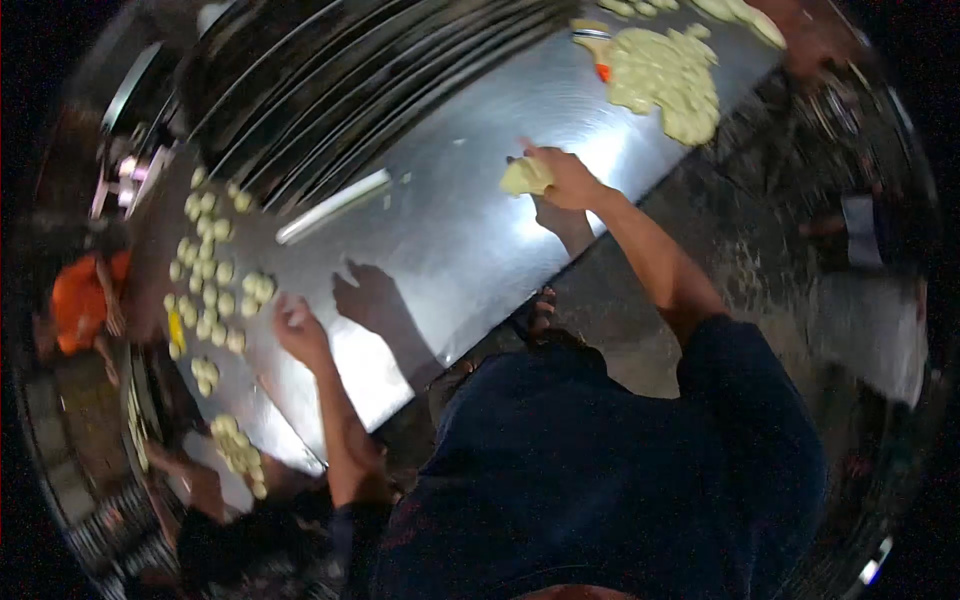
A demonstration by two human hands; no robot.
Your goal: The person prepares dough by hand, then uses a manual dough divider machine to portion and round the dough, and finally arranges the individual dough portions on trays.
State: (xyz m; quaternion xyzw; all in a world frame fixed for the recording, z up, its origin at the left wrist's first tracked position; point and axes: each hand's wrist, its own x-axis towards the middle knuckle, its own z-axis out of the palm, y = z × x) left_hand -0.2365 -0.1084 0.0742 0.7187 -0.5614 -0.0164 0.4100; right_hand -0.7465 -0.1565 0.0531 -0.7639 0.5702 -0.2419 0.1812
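Note:
My right hand (568, 180) is closed on a pale yellow lump of dough (527, 177), just over the metal table (440, 230). Over the table's left part is my left hand (302, 332), its fingers apart and slightly curled, with no object visible in it. Beside that hand lie many small round dough balls (207, 270), some touching one another. A large flattened mass of soft dough (665, 82) rests at the table's far right end.
A scraper with a pale blade (592, 42) and orange part lies against the dough mass. A white bar (333, 206) lies along the far edge, near dark curved rods (330, 100). At left are a person in orange (82, 303) and another person's arm (190, 478).

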